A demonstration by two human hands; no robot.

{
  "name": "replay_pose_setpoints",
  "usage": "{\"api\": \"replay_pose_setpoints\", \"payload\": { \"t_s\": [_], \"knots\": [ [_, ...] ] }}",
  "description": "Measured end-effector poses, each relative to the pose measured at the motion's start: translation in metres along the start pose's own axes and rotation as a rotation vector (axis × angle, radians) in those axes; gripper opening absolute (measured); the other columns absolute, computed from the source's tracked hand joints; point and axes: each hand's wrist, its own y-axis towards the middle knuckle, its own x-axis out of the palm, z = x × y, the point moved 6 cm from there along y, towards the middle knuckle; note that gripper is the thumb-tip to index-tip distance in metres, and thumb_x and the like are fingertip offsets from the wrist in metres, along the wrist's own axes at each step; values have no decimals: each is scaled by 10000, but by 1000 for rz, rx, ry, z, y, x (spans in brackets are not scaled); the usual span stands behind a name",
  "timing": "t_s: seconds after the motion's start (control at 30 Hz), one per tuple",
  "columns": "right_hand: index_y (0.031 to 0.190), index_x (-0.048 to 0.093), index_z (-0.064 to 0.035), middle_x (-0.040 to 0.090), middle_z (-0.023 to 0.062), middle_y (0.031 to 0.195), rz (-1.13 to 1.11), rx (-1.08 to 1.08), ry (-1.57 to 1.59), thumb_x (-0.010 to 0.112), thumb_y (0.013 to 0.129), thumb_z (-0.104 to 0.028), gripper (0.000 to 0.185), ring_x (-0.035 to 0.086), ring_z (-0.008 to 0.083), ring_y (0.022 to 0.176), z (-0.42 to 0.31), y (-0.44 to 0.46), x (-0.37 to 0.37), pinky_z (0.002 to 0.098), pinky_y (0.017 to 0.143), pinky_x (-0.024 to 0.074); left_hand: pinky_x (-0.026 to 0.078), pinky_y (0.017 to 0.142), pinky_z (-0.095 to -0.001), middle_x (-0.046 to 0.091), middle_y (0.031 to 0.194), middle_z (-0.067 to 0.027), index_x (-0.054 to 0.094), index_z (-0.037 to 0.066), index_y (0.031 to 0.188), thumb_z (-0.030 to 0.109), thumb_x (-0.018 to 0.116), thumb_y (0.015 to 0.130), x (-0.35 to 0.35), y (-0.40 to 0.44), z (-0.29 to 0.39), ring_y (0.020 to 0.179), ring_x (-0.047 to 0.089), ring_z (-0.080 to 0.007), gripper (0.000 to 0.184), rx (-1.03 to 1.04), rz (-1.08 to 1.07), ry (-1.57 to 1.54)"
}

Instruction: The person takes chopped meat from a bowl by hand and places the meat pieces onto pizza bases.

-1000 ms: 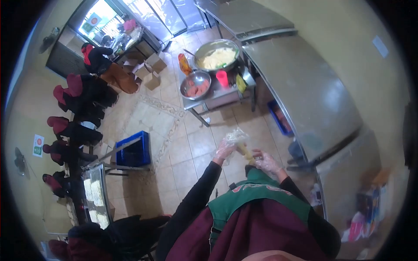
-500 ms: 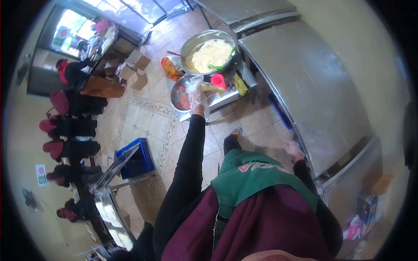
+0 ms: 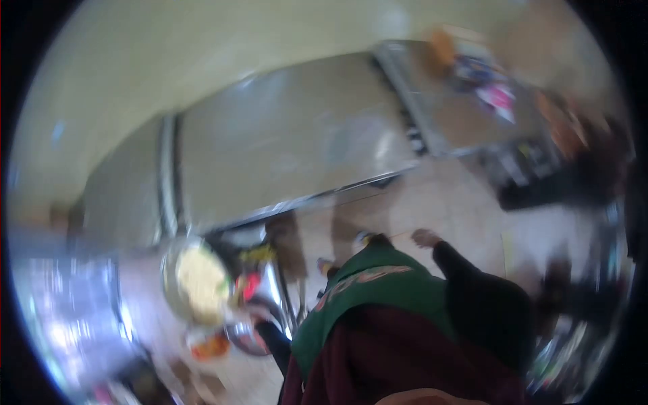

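The view is smeared by motion. My left hand [image 3: 252, 314] is at the small metal bowl [image 3: 247, 341], beside the work stand [image 3: 271, 287]; its fingers are too blurred to read. Past it sits a big metal basin [image 3: 169, 291] holding a pale, creamy mass [image 3: 202, 278]. A pink cup [image 3: 251, 286] stands close to my left hand. An orange packet [image 3: 210, 347] lies beside the small bowl. My right hand [image 3: 425, 237] hangs over the tiled floor at my other side, apart from any object, its fingers blurred.
Long metal-topped counters [image 3: 297, 148] run along the wall ahead. At their right end lie a pink-and-white packet [image 3: 498, 100] and an orange-brown box [image 3: 442, 47]. A blurred person's dark sleeve [image 3: 540, 194] reaches in at right. Cardboard boxes [image 3: 199, 381] are at lower left.
My view has swung round to the right, so the counters now lie ahead and the basin and bowl appear at lower left. The row of co-workers has left the view.
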Motion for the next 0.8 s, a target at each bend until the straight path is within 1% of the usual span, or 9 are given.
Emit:
{"api": "replay_pose_setpoints", "payload": {
  "t_s": [0.07,0.13,0.2,0.27,0.37,0.47,0.67,0.77,0.8],
  "knots": [
    [962,649,-48,653,70,807,-38,96,251,552,843,-233,241,631,189,686,12,-37,25,342,563,505,516,783,-360,598,971,-121,540,22,1139,372,539,915,26,7,1,901,610,-232,415,46,-76,31],
    [938,657,-45,670,65,814,-101,200,-194,577,808,-246,252,640,182,699,-17,-80,30,352,581,508,514,784,-359,598,972,-121,542,23,1140,371,538,916,47,10,2,901,609,-232,414,83,-137,72],
    [919,667,-60,673,70,792,-51,296,-108,587,781,-280,271,644,187,705,-14,-110,44,363,609,504,511,786,-358,599,974,-122,544,24,1142,371,537,917,72,11,8,901,608,-232,413,122,-215,106],
    [927,674,-74,673,76,792,-11,298,107,592,778,-291,276,643,195,699,51,-104,72,372,611,500,509,787,-357,599,975,-123,546,25,1143,370,536,918,90,8,15,901,606,-232,412,155,-282,123],
    [942,689,-94,677,68,791,-62,262,-183,608,776,-263,250,641,195,683,51,-130,73,380,597,506,505,789,-355,599,977,-124,548,27,1145,369,535,919,118,-2,20,900,604,-232,410,193,-374,145],
    [950,696,-105,670,58,776,80,365,302,619,774,-244,236,636,190,677,28,-175,47,380,591,509,501,791,-354,599,978,-125,551,29,1147,368,533,920,146,-19,30,900,602,-232,409,227,-469,172],
    [991,661,-87,651,50,794,243,245,318,583,841,-234,224,624,161,688,20,-173,-11,324,593,505,494,795,-351,600,982,-127,557,33,1152,366,530,922,201,-64,45,899,599,-232,406,255,-665,251],
    [997,680,-97,670,49,858,299,291,609,591,794,-233,260,635,176,721,56,-166,-31,349,626,517,490,797,-349,601,984,-128,560,34,1154,365,529,924,229,-87,52,899,597,-233,404,250,-761,312],
    [999,680,-97,673,48,861,295,287,534,580,800,-237,263,638,179,727,66,-166,-36,351,634,519,489,798,-349,601,984,-128,561,35,1155,365,529,924,237,-94,54,899,596,-233,404,254,-793,333]
  ]
}}
